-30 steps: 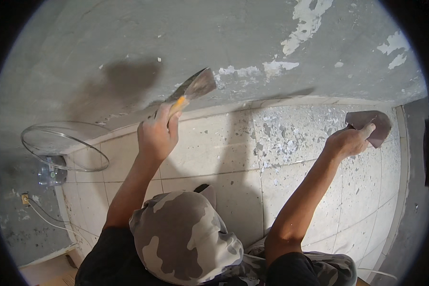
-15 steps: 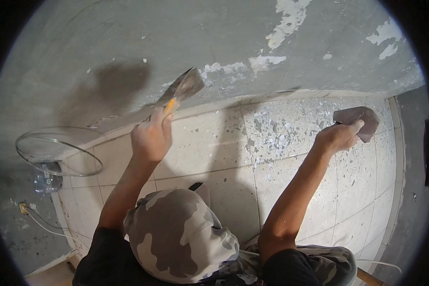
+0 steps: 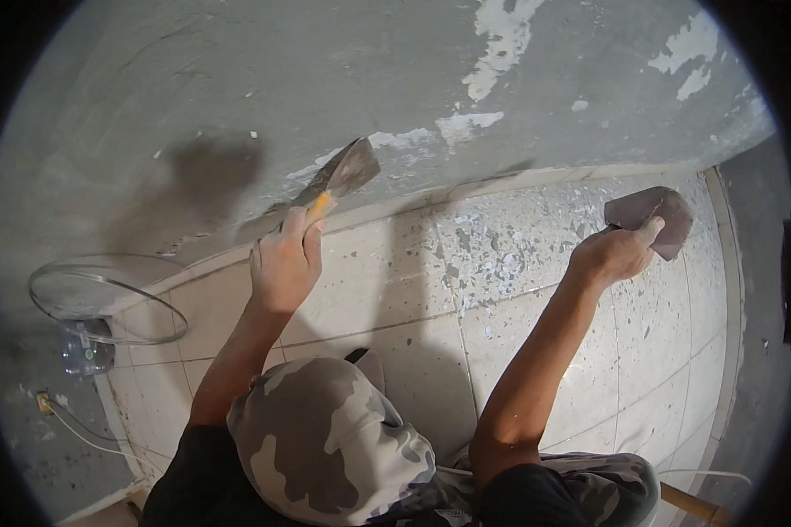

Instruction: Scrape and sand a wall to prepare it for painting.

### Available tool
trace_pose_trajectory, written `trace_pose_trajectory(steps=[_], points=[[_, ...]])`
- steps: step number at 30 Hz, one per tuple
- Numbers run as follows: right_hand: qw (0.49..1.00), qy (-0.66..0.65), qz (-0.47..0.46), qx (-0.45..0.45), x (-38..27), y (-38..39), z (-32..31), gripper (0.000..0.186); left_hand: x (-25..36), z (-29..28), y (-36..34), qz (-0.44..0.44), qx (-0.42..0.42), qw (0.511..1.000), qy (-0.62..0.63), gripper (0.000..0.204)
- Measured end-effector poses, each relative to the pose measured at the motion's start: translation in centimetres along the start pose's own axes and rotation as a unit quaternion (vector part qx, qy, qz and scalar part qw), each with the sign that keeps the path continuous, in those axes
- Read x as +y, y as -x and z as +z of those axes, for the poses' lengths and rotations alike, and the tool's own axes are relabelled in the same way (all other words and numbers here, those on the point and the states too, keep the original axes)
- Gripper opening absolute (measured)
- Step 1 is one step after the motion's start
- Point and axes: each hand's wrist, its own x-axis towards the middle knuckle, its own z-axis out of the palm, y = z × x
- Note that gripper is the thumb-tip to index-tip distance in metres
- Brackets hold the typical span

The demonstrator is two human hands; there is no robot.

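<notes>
Wall, head view: grey-painted wall [image 3: 237, 88] with ragged white patches [image 3: 505, 44] where the coating is missing, meeting a low skirting of pale tile.
Floor: cream floor tiles [image 3: 369, 281], strewn with grey and white paint flakes [image 3: 492, 255], thickest between the two hands.
Left hand: the left hand [image 3: 285, 263] is closed around the yellow-handled scraper [image 3: 356, 167], its broad blade angled up near the foot of the wall; whether the edge touches is unclear.
Right hand: the right hand [image 3: 619, 253] pinches a flat reddish-brown plate [image 3: 668, 218], thumb on its face, over the flake-covered tiles at the far right; its exact kind cannot be told.
Left side: a thin wire hoop [image 3: 184, 329] beside a clear plastic container [image 3: 88, 347], with a yellowish socket [image 3: 44, 403] and cable below.
Gouging: a steeply tilted scraper could dig into the wall.
Slipping: loose flakes might slide underfoot.
Snagging: the hoop could catch the left forearm if it swung wide.
</notes>
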Motion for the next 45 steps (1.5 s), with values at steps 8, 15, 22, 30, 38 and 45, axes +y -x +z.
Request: trace_pose_trajectory(steps=[8,15,22,30,38,45], points=[[0.999,-0.031,0.03,-0.006,0.0,-0.1,0.8,0.056,9.8,3.9,-6.0,-0.002,-0.052,0.991,0.123,0.017],[0.999,0.003,0.025,0.026,-0.3,-0.6,-1.3,0.059,4.8,-0.2,-2.6,0.015,0.019,0.995,0.095,0.019],[0.999,-0.028,0.012,0.011,-0.9,-1.1,-0.7,0.058,9.7,1.2,-4.2,0.009,-0.012,0.987,0.16,0.015],[0.998,-0.017,0.035,0.041,-0.7,-0.3,-1.0,0.056,9.0,2.2,-2.0,-0.023,-0.009,0.985,0.169,0.02],[0.997,-0.044,0.054,-0.034,-1.9,2.5,0.9,0.051,6.0,3.6,-1.4,-0.022,-0.01,0.979,0.205,0.022],[0.997,-0.037,0.019,-0.064,-1.4,3.4,0.8,0.051,7.5,7.6,-1.4,-0.033,0.03,0.963,0.267,0.019]])
